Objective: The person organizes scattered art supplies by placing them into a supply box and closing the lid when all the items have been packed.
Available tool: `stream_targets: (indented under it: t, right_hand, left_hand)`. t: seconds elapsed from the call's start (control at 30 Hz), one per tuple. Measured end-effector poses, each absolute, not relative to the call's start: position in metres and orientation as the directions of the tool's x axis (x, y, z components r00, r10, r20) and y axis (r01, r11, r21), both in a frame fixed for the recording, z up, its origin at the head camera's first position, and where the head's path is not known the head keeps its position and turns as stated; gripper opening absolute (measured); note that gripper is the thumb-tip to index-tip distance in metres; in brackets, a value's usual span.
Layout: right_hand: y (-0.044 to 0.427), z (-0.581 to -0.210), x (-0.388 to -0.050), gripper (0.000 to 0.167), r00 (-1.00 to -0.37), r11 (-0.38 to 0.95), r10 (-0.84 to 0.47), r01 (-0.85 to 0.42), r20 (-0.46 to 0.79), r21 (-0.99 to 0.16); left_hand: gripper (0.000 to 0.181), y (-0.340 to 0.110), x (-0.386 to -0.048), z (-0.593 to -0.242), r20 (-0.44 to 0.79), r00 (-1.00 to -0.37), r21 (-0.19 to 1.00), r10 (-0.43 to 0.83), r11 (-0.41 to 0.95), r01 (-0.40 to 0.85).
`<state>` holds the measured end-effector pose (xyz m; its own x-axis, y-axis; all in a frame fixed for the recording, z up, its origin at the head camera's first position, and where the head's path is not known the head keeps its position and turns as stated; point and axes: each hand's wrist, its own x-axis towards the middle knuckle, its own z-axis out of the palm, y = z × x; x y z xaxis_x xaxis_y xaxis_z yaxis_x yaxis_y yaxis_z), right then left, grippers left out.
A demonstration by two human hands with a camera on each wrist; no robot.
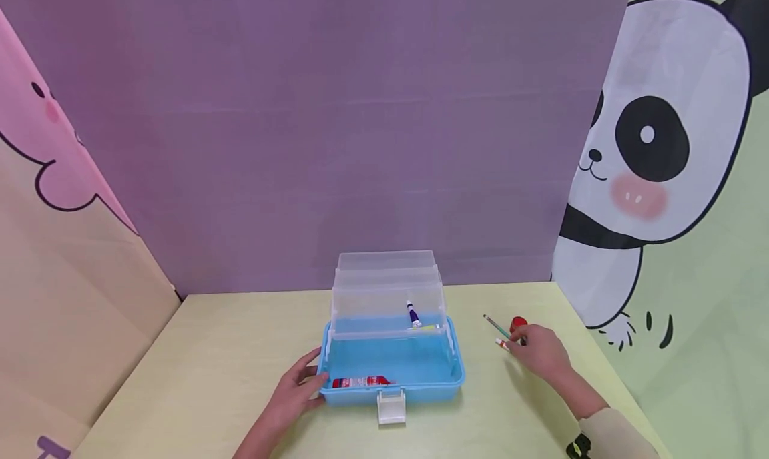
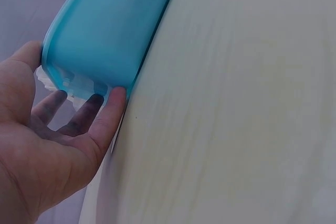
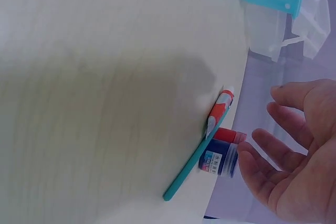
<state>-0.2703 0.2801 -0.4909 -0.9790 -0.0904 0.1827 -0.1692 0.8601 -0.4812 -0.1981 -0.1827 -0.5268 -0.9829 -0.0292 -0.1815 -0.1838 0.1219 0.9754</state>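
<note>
A light blue plastic box (image 1: pixel 420 393) stands on the table with its clear lid (image 1: pixel 387 282) raised. My left hand (image 1: pixel 292 393) grips its left end, thumb at the rim and fingers against the outer wall, as the left wrist view also shows. Inside the box lies a red tube (image 1: pixel 360 381). My right hand (image 3: pixel 307 150) hovers with loosely bent fingers and nothing in them. Close by lie an orange-and-white paint tube (image 3: pixel 219 109), a thin green stick (image 3: pixel 190 169), a dark blue jar (image 3: pixel 212 158) and a red jar (image 3: pixel 226 135).
Toward the back of the box, a purple tube (image 1: pixel 412 312) and a small yellow item (image 1: pixel 429 327) show at the clear lid. A white latch (image 1: pixel 392 409) hangs at the front. Behind the table (image 1: pixel 240 325) rises a purple backdrop (image 1: pixel 288 145).
</note>
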Motion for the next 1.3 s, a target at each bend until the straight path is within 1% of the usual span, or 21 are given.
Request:
stream_targets:
  t: [0.3,0.5,0.8,0.97,1.17,1.3]
  right_hand:
    - [0.289,-0.496,-0.267,0.016,-0.976,0.873,-0.115,-0.187,0.183,-0.451]
    - [0.292,-0.498,-0.264,0.015,-0.979,0.878,-0.099,-0.171,0.181,-0.448]
    - [0.294,-0.499,-0.262,0.015,-0.992,0.891,-0.068,-0.108,0.105,-0.442]
    - [0.297,-0.502,-0.261,0.019,-0.992,0.893,-0.068,-0.107,0.105,-0.437]
    - [0.300,-0.505,-0.260,0.025,-0.996,0.890,-0.068,-0.088,0.061,-0.447]
    - [0.303,-0.508,-0.260,0.023,-0.996,0.894,-0.077,-0.090,0.047,-0.439]
  left_hand:
    - [0.062,-0.182,-0.198,-0.529,-0.179,-0.984,0.977,-0.027,0.117,-0.180]
    - [0.062,-0.182,-0.199,-0.528,-0.179,-0.984,0.976,-0.025,0.119,-0.180]
    - [0.063,-0.183,-0.199,-0.528,-0.182,-0.983,0.975,-0.032,0.123,-0.185]
    - [0.062,-0.183,-0.199,-0.530,-0.177,-0.984,0.977,-0.034,0.114,-0.180]
    - [0.062,-0.183,-0.200,-0.532,-0.180,-0.983,0.978,-0.041,0.104,-0.183]
    - [0.062,-0.183,-0.199,-0.533,-0.182,-0.982,0.977,-0.046,0.108,-0.186]
